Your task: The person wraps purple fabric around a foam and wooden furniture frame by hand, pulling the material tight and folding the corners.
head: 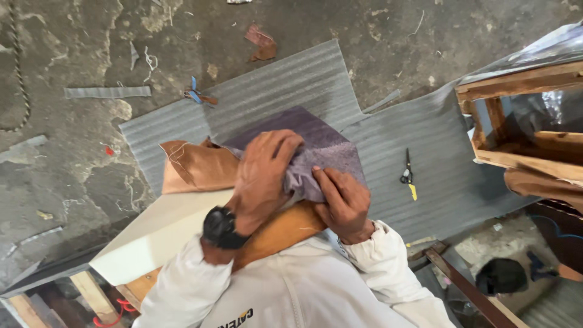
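Left hand (pixel 262 176) and right hand (pixel 343 203) grip purple fabric (pixel 322 152); scissors (pixel 408 175) nearby.

Rough concrete floor (pixel 73 176) down there, grey ribbed sheet (pixel 273 85) spread flat across it, scissors (pixel 407 173) resting on the sheet, fabric scraps (pixel 107 92) scattered around.

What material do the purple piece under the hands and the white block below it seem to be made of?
The purple piece looks like soft fabric, matte and slightly fuzzy: it bunches under the left hand and right hand. The white block is probably foam: thick, smooth, matte, with straight-cut edges, though the look leaves this open.
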